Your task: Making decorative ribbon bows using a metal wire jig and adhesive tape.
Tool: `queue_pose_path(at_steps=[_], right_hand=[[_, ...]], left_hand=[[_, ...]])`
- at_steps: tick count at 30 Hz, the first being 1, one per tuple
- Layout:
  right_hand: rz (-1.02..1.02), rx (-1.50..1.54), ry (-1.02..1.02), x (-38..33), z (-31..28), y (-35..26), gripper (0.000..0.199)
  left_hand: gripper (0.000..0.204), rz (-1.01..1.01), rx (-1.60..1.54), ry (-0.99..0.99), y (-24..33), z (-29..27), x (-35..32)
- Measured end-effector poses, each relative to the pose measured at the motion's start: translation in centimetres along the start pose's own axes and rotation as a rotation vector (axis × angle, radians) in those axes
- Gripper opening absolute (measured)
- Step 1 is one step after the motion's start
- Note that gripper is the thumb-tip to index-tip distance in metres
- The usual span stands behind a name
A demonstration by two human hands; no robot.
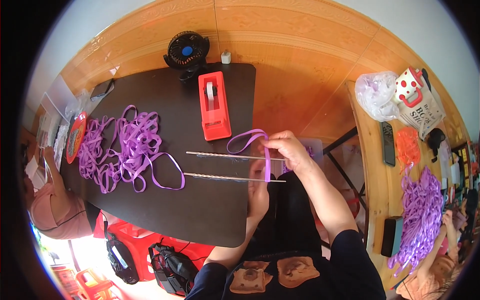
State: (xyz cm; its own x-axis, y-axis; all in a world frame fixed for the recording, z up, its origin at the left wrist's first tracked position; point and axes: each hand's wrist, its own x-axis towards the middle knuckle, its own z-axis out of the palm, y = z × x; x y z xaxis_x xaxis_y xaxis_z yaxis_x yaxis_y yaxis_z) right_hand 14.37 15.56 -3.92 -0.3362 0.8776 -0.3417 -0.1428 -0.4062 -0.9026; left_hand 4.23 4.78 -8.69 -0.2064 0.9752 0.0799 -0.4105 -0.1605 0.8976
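Two thin metal rods with twisted ends stick out side by side past the table's right edge, the upper rod [220, 156] and the lower rod [220, 177]. A flat purple ribbon [267, 162] lies across both, and its loop curls up to the left. My right hand [287, 150] is closed above the upper rod, pinching that ribbon between thumb and fingers. Beneath the rods is my left hand [258, 200], its fingers reaching up beside the ribbon. Rods and ribbon partly cover those fingers, so their grip is unclear.
A heap of purple ribbon [135, 145] covers the dark table's [200, 210] left part. A red tape dispenser [215, 112] and black fan [187, 52] stand behind the rods. On the right, a wooden table [374, 200] bears more purple ribbon [422, 215]. Other people sit at both sides.
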Motion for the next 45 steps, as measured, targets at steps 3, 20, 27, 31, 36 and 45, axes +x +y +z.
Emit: queue_pose_path(at_steps=[3, 20, 27, 31, 36, 45], right_hand=[[-0.031, 0.099, -0.048, -0.5, -0.7, 2.2, 0.017], [0.254, 0.389, -0.107, -9.1, -1.6, 14.7, 0.019], [-0.4, 0.111, 0.335, -13.6, -0.2, 17.1, 0.029], [-0.552, -0.25, 0.312, -13.4, 1.4, 16.6, 0.032], [-0.65, -0.633, 0.365, -12.6, 1.5, 18.7, 0.03], [-0.358, 0.138, -0.049, -17.5, 4.6, 19.8, 0.05]], left_hand=[[0.033, 0.162, 0.021, 0.038, -0.8, 0.5, 0.6], [0.015, -0.259, -0.076, 0.027, 0.0, -1.2, -2.3], [0.016, -0.291, -0.167, -0.05, 0.3, -1.6, -2.2], [0.017, -0.359, -0.189, -0.047, 0.8, -2.0, -2.3], [0.017, -0.349, -0.192, -0.025, 0.9, -1.6, -2.5], [0.036, -0.311, 0.217, -0.025, -0.1, -3.4, -8.0]])
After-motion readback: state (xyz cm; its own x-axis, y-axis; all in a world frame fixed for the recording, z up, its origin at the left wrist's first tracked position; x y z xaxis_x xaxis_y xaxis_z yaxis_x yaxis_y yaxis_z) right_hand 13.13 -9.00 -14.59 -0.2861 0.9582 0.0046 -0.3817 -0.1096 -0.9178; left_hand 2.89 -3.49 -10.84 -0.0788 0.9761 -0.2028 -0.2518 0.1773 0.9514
